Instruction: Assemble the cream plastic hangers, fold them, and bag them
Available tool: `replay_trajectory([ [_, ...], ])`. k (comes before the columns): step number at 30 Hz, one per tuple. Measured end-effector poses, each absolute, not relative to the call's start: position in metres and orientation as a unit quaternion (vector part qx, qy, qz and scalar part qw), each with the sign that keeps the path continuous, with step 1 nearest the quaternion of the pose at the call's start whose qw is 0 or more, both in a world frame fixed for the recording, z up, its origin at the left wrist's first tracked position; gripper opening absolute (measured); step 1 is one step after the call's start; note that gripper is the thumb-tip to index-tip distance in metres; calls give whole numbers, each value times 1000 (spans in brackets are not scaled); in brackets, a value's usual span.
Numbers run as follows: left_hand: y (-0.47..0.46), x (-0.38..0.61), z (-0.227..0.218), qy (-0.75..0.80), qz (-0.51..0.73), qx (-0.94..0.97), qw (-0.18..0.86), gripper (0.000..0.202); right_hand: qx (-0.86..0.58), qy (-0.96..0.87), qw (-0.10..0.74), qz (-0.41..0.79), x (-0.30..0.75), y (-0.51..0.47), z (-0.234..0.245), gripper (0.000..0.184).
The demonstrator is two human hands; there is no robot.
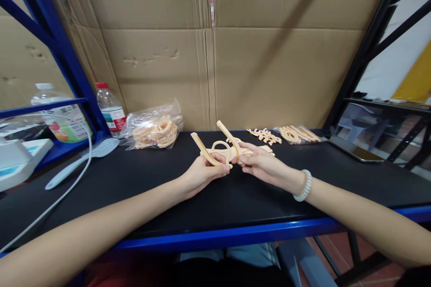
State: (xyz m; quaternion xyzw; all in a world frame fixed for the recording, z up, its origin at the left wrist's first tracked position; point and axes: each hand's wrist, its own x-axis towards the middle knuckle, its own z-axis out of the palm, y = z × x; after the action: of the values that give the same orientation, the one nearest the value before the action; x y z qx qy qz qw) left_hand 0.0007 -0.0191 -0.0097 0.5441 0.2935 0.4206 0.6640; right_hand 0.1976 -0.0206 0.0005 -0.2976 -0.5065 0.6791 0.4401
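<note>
Head view: the left hand (202, 174) has its fingers closed in a pinch, thumb against fingers, on the lower end of a curved strip (204, 148) in pale, wood-like material. The strip's free end points up and to the left. The fingers of the right hand (261, 163) are likewise nearly closed, gripping the lower end of a second strip (228, 132), which leans up and to the left. Both strips are held in front of the person, above the worktop (161, 208); the gripped ends are near each other, and contact between them cannot be determined. A ring-shaped piece (221, 143) shows between the strips; whether it is held or lying cannot be told.

Containers: a clear plastic bag (153, 128), left of the hands, holds a heap of pale pieces, a ring among them. A flatter clear bag (299, 134), to the right, holds a ring and several strips. Small knobbed pieces (266, 136) lie loose beside it. Far left stand a red-capped bottle (110, 110) and a larger white-capped bottle (63, 119); fill levels are not clear.
</note>
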Motion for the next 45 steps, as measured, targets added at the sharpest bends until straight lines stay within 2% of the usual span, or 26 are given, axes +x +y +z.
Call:
replay_trajectory([
  [5, -20, 1, -10, 292, 422, 556, 654, 25, -266, -547, 417, 676, 195, -22, -2, 20],
  [10, -21, 0, -8, 278, 412, 572, 653, 23, -269, -606, 424, 617, 195, -20, -6, 25],
  [15, -21, 0, -6, 251, 395, 600, 649, 20, -266, -657, 415, 571, 193, -19, -8, 21],
  [32, -22, 2, -9, 265, 420, 611, 617, 18, -282, -654, 423, 561, 191, -24, -4, 25],
  [38, -23, 2, -14, 267, 451, 611, 592, 17, -277, -676, 444, 519, 188, -26, -5, 26],
  [45, -27, 4, -14, 293, 483, 567, 600, 26, -274, -694, 465, 476, 187, -28, -10, 25],
])
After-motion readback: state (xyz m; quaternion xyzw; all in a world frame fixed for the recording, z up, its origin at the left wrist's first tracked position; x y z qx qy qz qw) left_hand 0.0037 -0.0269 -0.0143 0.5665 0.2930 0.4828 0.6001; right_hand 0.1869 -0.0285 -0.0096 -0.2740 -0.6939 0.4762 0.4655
